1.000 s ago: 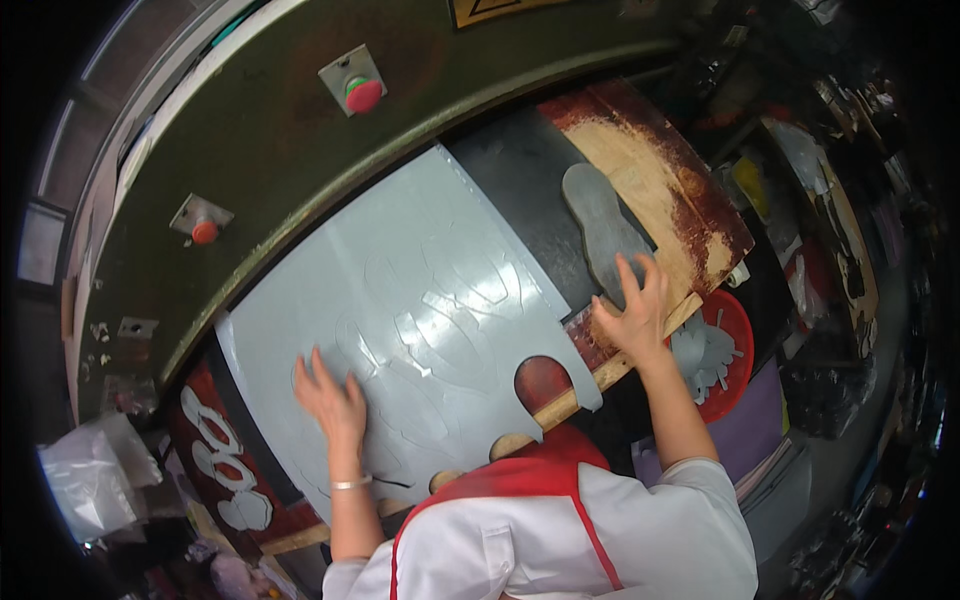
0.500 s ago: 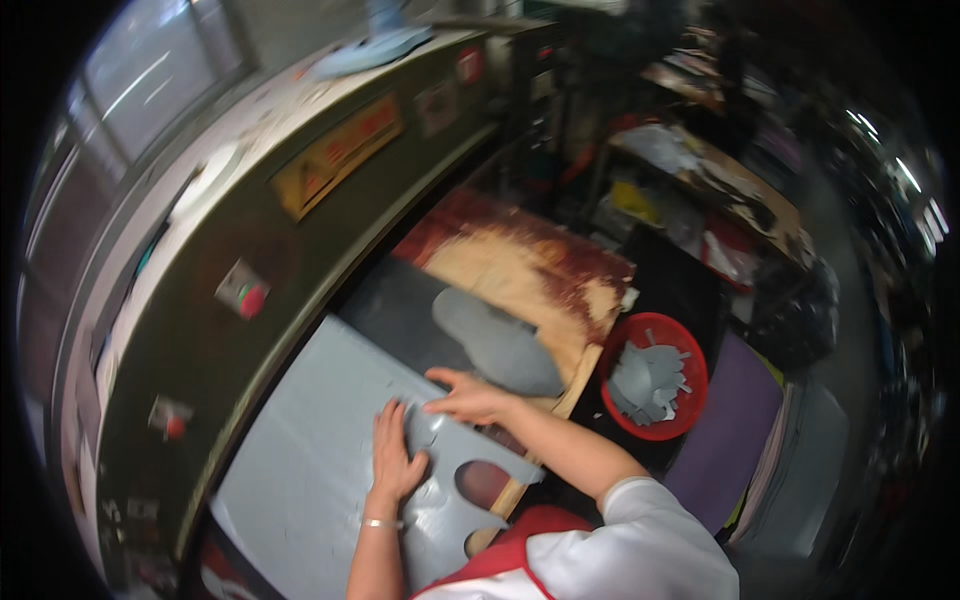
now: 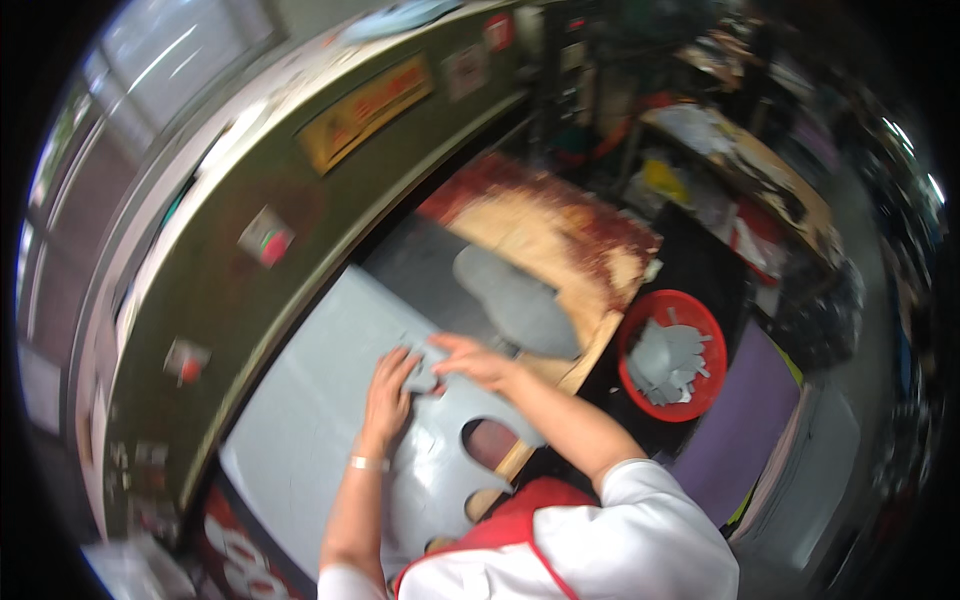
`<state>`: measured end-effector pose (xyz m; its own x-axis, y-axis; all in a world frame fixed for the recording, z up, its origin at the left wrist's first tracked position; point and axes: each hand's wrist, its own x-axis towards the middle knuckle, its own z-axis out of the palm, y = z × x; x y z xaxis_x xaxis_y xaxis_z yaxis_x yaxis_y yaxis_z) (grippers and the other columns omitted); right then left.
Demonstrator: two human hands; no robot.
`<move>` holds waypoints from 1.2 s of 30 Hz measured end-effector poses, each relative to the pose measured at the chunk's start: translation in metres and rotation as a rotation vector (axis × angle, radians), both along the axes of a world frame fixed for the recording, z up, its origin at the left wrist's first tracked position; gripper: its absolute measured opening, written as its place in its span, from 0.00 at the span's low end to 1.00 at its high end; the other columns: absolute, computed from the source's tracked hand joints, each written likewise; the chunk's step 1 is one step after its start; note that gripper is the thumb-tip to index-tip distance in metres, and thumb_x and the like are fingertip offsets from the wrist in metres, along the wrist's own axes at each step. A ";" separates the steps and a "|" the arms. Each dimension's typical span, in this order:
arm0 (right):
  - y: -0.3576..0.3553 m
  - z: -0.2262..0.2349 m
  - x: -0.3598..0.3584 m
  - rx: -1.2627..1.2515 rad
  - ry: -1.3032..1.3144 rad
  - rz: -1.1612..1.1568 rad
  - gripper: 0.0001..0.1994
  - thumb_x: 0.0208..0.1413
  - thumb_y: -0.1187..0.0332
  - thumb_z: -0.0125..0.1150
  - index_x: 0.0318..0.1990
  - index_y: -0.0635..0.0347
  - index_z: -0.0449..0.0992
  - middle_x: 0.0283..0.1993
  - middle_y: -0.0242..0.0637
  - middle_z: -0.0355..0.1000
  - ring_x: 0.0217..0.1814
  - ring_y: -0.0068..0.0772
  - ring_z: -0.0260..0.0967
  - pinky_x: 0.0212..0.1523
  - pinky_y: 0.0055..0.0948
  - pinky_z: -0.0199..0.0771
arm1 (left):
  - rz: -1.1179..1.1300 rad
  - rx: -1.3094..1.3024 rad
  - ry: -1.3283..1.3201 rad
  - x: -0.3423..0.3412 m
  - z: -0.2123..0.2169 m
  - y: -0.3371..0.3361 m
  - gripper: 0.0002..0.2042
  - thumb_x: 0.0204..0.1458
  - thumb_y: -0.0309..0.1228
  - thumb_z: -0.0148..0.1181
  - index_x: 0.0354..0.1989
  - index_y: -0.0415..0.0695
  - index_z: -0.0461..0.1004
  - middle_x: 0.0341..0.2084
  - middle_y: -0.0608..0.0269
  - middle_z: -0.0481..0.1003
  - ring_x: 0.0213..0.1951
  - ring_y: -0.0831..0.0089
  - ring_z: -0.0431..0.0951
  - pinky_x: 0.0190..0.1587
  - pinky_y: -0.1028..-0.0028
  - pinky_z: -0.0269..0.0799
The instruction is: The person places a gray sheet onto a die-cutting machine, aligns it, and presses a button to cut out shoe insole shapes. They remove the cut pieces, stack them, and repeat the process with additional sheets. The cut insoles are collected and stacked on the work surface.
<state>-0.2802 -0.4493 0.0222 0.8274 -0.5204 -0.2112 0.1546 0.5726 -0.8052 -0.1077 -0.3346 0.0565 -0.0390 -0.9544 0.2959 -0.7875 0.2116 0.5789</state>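
A large light-grey sheet (image 3: pixel 310 390) lies in front of me, with rounded cut-outs along its near right edge. My left hand (image 3: pixel 388 398), a band on its wrist, has its fingers bent around a small grey cut piece (image 3: pixel 422 374) at the sheet's far right edge. My right hand (image 3: pixel 475 362) reaches in from the right and pinches the same piece. A dark reddish gap shows beside the piece; blur hides its exact outline. Just beyond my right hand, a grey sole-shaped piece (image 3: pixel 518 300) rests on a dark grey surface (image 3: pixel 425 270).
A dark green machine beam (image 3: pixel 350 200) with red buttons runs along the left. Behind the sheet is a worn, red-stained wooden board (image 3: pixel 540 230). To the right stand a red basin (image 3: pixel 626 375) of grey scraps and a stack of purple sheets (image 3: pixel 720 430).
My hands have drawn closer together, and the small grey piece now shows raised between them. My left fingers have bent. The whole view has shifted slightly.
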 end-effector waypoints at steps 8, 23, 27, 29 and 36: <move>0.056 0.047 -0.088 -0.723 0.507 -0.399 0.21 0.50 0.74 0.64 0.52 0.66 0.70 0.42 0.42 0.73 0.40 0.26 0.72 0.40 0.24 0.75 | 0.744 -0.473 0.747 0.127 0.126 0.008 0.15 0.63 0.39 0.46 0.46 0.38 0.70 0.34 0.64 0.74 0.36 0.76 0.71 0.41 0.73 0.69; 0.113 -0.006 -0.052 0.530 -0.208 0.186 0.10 0.56 0.71 0.52 0.41 0.68 0.72 0.43 0.43 0.71 0.46 0.36 0.69 0.52 0.34 0.67 | -0.140 0.158 -0.167 -0.012 0.017 0.104 0.31 0.37 0.23 0.58 0.58 0.42 0.65 0.61 0.49 0.60 0.65 0.50 0.56 0.66 0.46 0.48; 0.119 -0.003 -0.046 0.583 -0.325 0.133 0.09 0.54 0.71 0.52 0.40 0.68 0.72 0.45 0.48 0.71 0.50 0.44 0.68 0.57 0.41 0.64 | -0.136 0.142 -0.148 0.003 0.015 0.104 0.30 0.37 0.24 0.58 0.56 0.43 0.67 0.58 0.50 0.63 0.63 0.52 0.60 0.65 0.49 0.51; 0.122 0.002 -0.045 0.490 -0.250 0.133 0.09 0.55 0.72 0.52 0.39 0.69 0.73 0.48 0.48 0.71 0.53 0.39 0.67 0.59 0.37 0.62 | -0.092 0.130 -0.029 0.007 0.013 0.098 0.26 0.40 0.26 0.57 0.53 0.43 0.69 0.56 0.51 0.66 0.60 0.52 0.63 0.63 0.53 0.55; 0.135 0.044 -0.065 -0.548 0.476 -0.014 0.11 0.49 0.75 0.64 0.40 0.64 0.75 0.42 0.42 0.74 0.41 0.33 0.73 0.40 0.28 0.74 | 0.821 -0.510 0.754 0.107 0.090 0.070 0.19 0.61 0.43 0.50 0.45 0.37 0.71 0.35 0.65 0.74 0.36 0.77 0.69 0.42 0.75 0.66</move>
